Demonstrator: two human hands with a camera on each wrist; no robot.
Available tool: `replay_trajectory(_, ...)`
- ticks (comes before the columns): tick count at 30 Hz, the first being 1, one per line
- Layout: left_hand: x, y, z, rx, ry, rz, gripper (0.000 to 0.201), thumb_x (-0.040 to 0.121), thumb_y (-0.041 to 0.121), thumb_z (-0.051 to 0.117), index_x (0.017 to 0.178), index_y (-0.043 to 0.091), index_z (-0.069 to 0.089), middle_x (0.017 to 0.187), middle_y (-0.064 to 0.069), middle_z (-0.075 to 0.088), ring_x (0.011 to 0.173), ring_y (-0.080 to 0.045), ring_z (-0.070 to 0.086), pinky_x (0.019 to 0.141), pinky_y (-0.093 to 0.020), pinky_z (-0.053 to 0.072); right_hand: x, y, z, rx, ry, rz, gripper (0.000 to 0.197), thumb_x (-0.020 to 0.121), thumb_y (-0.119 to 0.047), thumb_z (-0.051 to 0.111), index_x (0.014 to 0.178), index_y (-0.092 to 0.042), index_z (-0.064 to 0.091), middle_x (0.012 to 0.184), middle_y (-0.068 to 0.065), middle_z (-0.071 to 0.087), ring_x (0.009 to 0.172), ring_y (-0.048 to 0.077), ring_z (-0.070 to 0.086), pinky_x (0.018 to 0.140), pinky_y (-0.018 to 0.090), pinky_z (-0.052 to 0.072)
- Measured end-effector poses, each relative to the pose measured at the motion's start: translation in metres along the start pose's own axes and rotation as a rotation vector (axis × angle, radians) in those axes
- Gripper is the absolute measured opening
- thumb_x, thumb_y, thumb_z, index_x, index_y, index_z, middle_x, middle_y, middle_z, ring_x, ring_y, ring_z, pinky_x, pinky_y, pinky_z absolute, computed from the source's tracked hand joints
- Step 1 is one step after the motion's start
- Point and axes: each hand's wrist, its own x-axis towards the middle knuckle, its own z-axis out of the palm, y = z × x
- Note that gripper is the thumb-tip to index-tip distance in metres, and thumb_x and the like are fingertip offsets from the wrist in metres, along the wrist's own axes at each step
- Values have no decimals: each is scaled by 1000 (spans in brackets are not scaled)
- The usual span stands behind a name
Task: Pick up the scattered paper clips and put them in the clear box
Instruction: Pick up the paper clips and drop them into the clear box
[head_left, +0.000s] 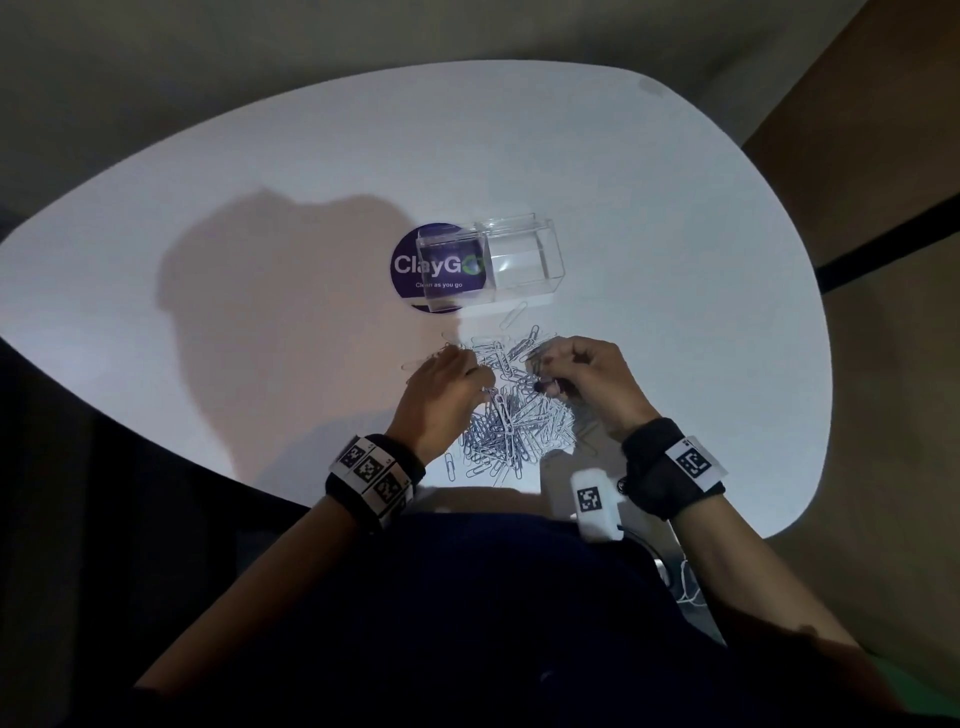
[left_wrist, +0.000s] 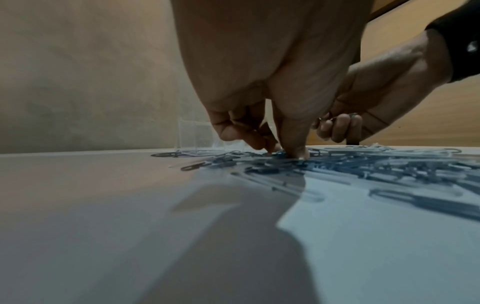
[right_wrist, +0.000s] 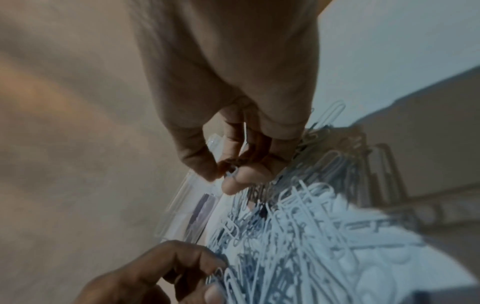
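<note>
A heap of silver paper clips (head_left: 511, 415) lies on the white table (head_left: 260, 171) just in front of me. Behind it stands the clear box (head_left: 522, 254), its lid (head_left: 452, 275) swung open to the left. My left hand (head_left: 475, 376) is down on the heap's left side, thumb and fingertips (left_wrist: 294, 151) pinching clips against the table. My right hand (head_left: 540, 374) hovers just above the heap's far right part and pinches a few clips (right_wrist: 231, 171) between thumb and fingers. The box (right_wrist: 187, 205) appears blurred beyond the right hand.
A round purple ClayGo sticker (head_left: 410, 265) lies under the open lid. A small white device with a printed marker (head_left: 592, 504) sits at the table's near edge by my right wrist. A few stray clips (head_left: 514, 314) lie between heap and box.
</note>
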Motion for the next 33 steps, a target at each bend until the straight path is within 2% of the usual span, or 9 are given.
replay_trajectory(2,0,-2,-3,-38,30,-15,8,81,15,73,83,15,65,84,-1,55,83,-23,51,65,-35,46,4,4,1,-101,-13,-53,18,81,4,74,78,-14,72,89,28,69,68,27,64,58,32,51)
replay_trajectory(6,-4,-7,-8,-130,82,-36,9,79,14,74,78,18,66,85,2,54,81,-19,43,65,-29,38,13,11,7,-630,6,-308,23,75,-4,81,95,-11,76,102,6,73,92,21,67,87,37,54)
replay_trajectory(9,-7,-10,-16,-374,55,-150,9,80,16,73,79,19,65,87,10,62,86,-13,49,73,-28,40,14,12,13,-943,-73,-384,29,74,-14,83,101,-11,73,106,6,69,97,26,64,85,41,52)
replay_trajectory(13,-9,-10,-28,-640,35,-249,18,80,11,76,72,19,62,78,4,70,73,-5,62,69,-16,45,17,13,16,-991,-66,-404,14,73,-4,76,78,-14,66,87,2,64,83,25,60,73,42,52)
replay_trajectory(17,-7,-15,-34,-973,-55,-423,10,79,3,75,80,9,67,79,-11,71,72,-19,67,73,-28,55,15,4,10,-723,2,-347,13,80,-4,74,73,-13,69,85,3,67,78,18,63,71,31,52)
replay_trajectory(22,-4,-23,-42,-1176,-153,-495,2,88,2,63,87,4,65,81,-8,69,74,-19,64,65,-30,53,14,-2,-6,-110,-121,-2,8,90,-9,69,87,-6,75,103,30,68,65,17,55,63,26,48)
replay_trajectory(26,4,-17,-48,-1395,-207,-616,15,91,3,49,78,7,57,93,-23,68,77,-27,67,60,-29,54,12,-5,-3,177,-127,146,19,91,-6,58,102,8,67,89,24,63,59,22,53,45,20,46)
replay_trajectory(30,11,-11,-46,-1524,-216,-642,3,68,9,41,65,9,40,62,-17,53,43,-24,44,42,-25,29,6,-7,3,292,-235,187,13,81,-17,50,74,-7,52,62,7,50,48,17,41,46,25,30)
replay_trajectory(33,15,-6,-44,-1551,-231,-663,12,66,15,38,57,9,35,49,-13,41,34,-18,26,44,-27,11,5,-4,7,306,-200,165,29,89,-16,53,61,-14,54,55,5,34,45,17,33,54,31,23)
